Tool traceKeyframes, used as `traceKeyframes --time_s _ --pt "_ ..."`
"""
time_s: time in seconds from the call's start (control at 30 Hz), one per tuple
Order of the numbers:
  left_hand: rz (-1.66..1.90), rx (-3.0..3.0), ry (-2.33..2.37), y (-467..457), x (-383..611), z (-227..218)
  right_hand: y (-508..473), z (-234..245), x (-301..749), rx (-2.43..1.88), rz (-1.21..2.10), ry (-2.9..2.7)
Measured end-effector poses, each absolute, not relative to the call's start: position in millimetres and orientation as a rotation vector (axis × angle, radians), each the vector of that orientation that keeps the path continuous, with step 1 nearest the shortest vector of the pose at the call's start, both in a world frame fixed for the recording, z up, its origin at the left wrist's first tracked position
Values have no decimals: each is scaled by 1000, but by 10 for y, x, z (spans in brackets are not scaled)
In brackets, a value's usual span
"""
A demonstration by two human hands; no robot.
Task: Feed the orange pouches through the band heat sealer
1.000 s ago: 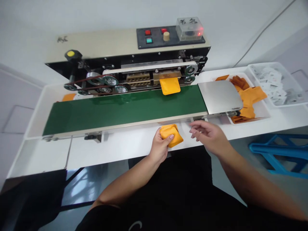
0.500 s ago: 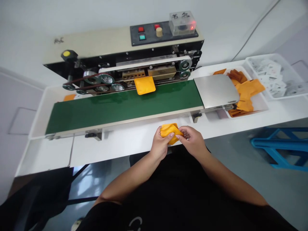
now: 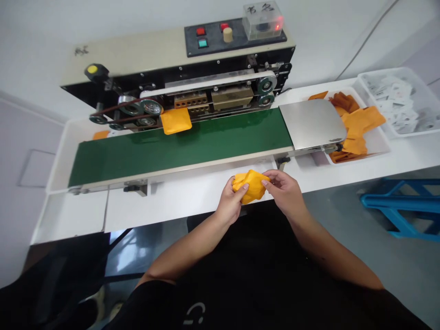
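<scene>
Small orange pouches [image 3: 253, 187], somewhat crumpled, are between my two hands over the table's front edge; I cannot tell how many there are. My left hand [image 3: 231, 199] is closed around their left side, thumb on top. The fingertips of my right hand [image 3: 283, 188] pinch the right edge. Beyond my hands, a band sealing machine [image 3: 137, 59] with a green conveyor belt [image 3: 220, 140] stretches across the table. Another orange pouch [image 3: 176, 121] lies on the belt's back edge, its upper end at the machine's rollers and left of the brass blocks.
To the right of the metal plate [image 3: 311, 123], a white bin [image 3: 376, 153] holds orange pouches. Behind it stands a bin [image 3: 417, 130] of small white packets. Another white bin [image 3: 57, 158] sits beyond the belt's left end. A blue stool [image 3: 385, 204] stands on the floor at right.
The pouch in the machine has travelled left along the belt. My right hand has shifted right with the pouch edge, and the held pouches look more spread.
</scene>
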State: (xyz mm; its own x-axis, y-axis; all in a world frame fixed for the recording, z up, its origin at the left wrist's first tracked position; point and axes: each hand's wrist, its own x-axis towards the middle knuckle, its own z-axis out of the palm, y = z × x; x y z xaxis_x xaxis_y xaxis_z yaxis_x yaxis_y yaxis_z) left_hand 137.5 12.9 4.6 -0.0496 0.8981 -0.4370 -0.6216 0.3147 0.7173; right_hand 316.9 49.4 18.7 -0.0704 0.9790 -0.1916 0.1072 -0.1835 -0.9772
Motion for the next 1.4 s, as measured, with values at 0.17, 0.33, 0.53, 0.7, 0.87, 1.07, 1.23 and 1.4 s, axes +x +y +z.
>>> traceKeyframes --time_s 0.17,0.33,0.53,0.7,0.87,1.07,1.23,1.4 --pt "1210 369 973 142 1374 87 520 248 3135 -1391 1278 -1158" --pt "1216 382 958 159 1393 56 515 273 3084 -1364 1273 -1112" --pt "1323 372 1020 190 1380 42 457 204 3061 -1368 1280 -1449" --pt "1333 370 1010 193 1368 84 495 280 3070 -1368 1128 -1596" --pt "1326 375 934 185 1367 71 540 390 3084 -1339 1150 -1571" --pt "1306 375 960 186 1321 53 810 637 3220 -1275 1297 -1266" --pt "1301 359 1000 172 1262 32 1488 931 3516 -1169 1197 -956" --pt "1307 358 1010 162 1248 -33 2103 1070 3654 -1220 1285 -918"
